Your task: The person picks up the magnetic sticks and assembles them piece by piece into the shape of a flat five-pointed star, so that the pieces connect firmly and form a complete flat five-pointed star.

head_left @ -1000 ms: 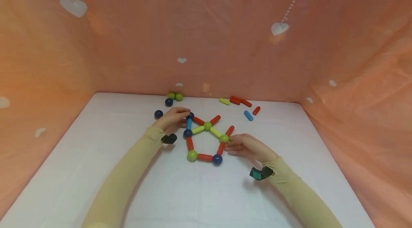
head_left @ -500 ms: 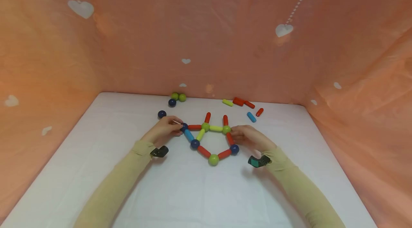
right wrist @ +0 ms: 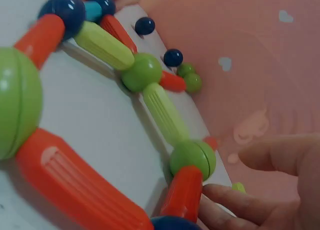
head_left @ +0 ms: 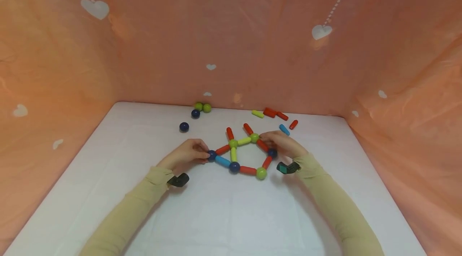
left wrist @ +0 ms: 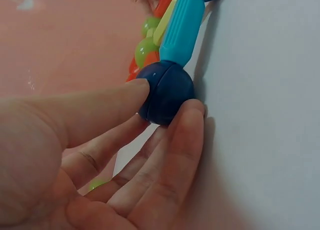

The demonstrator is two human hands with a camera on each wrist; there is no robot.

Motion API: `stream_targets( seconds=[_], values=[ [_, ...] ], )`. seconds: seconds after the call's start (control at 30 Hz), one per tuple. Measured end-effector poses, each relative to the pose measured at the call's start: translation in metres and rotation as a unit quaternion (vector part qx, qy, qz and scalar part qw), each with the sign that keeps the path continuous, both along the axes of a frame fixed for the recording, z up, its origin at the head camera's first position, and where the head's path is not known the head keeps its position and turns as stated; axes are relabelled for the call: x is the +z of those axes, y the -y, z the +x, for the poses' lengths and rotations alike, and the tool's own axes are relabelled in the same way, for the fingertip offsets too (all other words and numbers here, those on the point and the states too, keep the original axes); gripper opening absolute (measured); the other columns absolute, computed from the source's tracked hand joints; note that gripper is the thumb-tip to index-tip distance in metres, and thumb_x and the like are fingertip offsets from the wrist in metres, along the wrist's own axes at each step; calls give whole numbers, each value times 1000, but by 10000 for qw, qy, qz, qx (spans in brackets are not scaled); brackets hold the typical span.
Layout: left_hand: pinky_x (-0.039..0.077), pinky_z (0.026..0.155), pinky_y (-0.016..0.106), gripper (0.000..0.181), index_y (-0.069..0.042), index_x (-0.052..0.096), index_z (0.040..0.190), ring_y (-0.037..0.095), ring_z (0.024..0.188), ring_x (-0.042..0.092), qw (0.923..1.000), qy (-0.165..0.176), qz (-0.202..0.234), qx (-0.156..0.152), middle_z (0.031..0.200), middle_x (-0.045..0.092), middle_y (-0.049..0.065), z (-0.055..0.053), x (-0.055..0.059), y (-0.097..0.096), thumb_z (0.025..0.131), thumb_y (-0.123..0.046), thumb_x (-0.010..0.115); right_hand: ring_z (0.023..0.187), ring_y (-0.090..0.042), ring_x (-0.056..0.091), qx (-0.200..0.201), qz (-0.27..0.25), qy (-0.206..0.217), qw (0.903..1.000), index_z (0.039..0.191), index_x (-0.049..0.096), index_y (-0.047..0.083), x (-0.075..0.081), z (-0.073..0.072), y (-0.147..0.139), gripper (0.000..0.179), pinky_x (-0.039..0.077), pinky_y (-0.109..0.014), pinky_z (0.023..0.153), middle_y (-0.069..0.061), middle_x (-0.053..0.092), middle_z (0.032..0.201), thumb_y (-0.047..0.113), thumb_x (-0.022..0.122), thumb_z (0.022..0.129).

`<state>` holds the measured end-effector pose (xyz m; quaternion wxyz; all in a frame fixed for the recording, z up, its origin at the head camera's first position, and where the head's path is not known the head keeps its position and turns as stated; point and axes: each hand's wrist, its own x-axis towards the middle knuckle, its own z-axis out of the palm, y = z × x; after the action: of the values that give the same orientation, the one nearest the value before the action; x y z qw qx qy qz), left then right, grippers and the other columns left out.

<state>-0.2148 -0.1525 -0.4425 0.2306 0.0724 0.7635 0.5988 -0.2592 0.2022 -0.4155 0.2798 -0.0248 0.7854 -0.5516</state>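
Observation:
On the white table lies a magnetic stick-and-ball frame: a five-sided ring with a triangle joined at its left. In the head view, my left hand [head_left: 185, 154] pinches the navy ball [head_left: 211, 155] at the triangle's outer corner; the left wrist view shows thumb and fingers on this ball [left wrist: 167, 92], with a blue stick [left wrist: 184, 30] leading off it. My right hand [head_left: 283, 143] is at the ring's right side. Its lower fingers touch near a red stick [right wrist: 182, 195], and its upper finger stands apart from the green ball [right wrist: 192, 160]. Two red sticks [head_left: 229, 133] point away from the ring.
Loose navy balls [head_left: 184, 127] and green balls [head_left: 207, 108] lie at the back left. Several loose sticks, among them a blue one [head_left: 284, 129] and a yellow-green one [head_left: 258, 114], lie at the back right. A peach curtain [head_left: 231, 47] surrounds the table's back and sides.
The frame has turned counterclockwise, its left corner coming nearer and its near green ball swinging right. My left hand has moved nearer; my right hand has gone slightly farther back.

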Motion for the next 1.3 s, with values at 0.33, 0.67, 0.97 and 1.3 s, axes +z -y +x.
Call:
stream_targets(
  seconds=[0.33, 0.67, 0.97, 1.3],
  values=[
    [60, 80, 25, 28, 5, 65, 117, 14, 81, 67, 9981, 247, 31, -570, 91, 70, 6, 19, -1, -13, 92, -5, 71, 134, -28, 47, 316, 732, -467, 9957, 138, 61, 10, -1, -15, 0, 43, 39, -48, 117, -11, 55, 146, 33, 57, 102],
    [61, 81, 28, 28, 2, 67, 116, 16, 81, 67, 9960, 113, -166, -872, 94, 69, 9, 30, -1, -24, 91, -9, 74, 116, -34, 63, 1215, 1287, -1699, 9694, 135, 60, -1, -7, -17, -5, 39, 59, -34, 95, -24, 63, 133, 6, 62, 97],
    [61, 87, 30, 33, 0, 66, 120, 16, 92, 68, 9952, -9, -221, -951, 105, 71, 10, 25, -4, -16, 90, -12, 74, 112, -31, 62, 1150, 1414, -1850, 9657, 133, 64, 3, -9, -14, -3, 37, 58, -33, 94, -21, 64, 131, 6, 63, 97],
    [62, 81, 29, 46, 9, 57, 131, 16, 100, 69, 9885, -1436, -257, 404, 124, 63, 29, -12, 11, 29, 91, -7, 73, 112, -30, 61, 1157, 1432, -1857, 9652, 134, 63, 5, -11, -15, -2, 37, 58, -34, 95, -20, 64, 132, 5, 62, 98]
  ],
)
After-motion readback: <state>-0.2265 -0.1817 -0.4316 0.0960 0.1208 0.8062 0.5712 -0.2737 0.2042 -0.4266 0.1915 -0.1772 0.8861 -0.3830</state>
